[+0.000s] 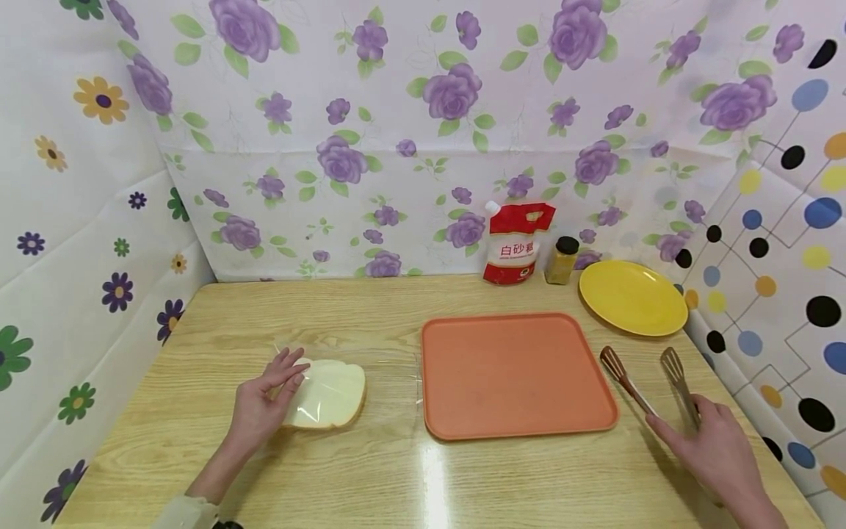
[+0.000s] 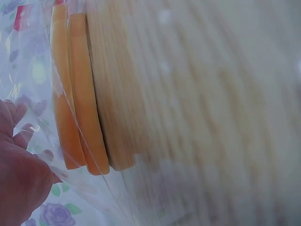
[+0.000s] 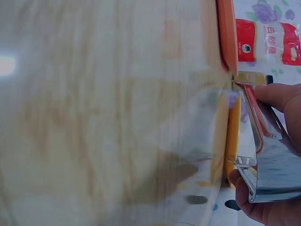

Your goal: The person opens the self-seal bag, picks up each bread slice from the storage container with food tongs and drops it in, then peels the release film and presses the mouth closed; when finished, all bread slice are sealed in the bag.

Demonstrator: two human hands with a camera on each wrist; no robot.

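Note:
Two stacked bread slices (image 1: 330, 393) lie on the left of the table in a clear plastic bag (image 2: 70, 188). At their left edge, my left hand (image 1: 267, 393) pinches the bag's film between thumb and fingers; in the left wrist view that hand (image 2: 21, 174) shows beside the slices' crusts. On the right, my right hand (image 1: 717, 448) grips metal tongs (image 1: 681, 378) around their arms, the two slotted ends spread apart and pointing away from me. The right wrist view shows the tongs' shiny bent end (image 3: 280, 174) in the palm.
An orange-red tray (image 1: 515, 375) lies between the bread and the tongs. Behind it stand a red and white pouch (image 1: 512, 246) and a small black-capped jar (image 1: 562, 261). A yellow plate (image 1: 634, 297) lies at the back right. Patterned cloth walls (image 1: 396, 95) border the table.

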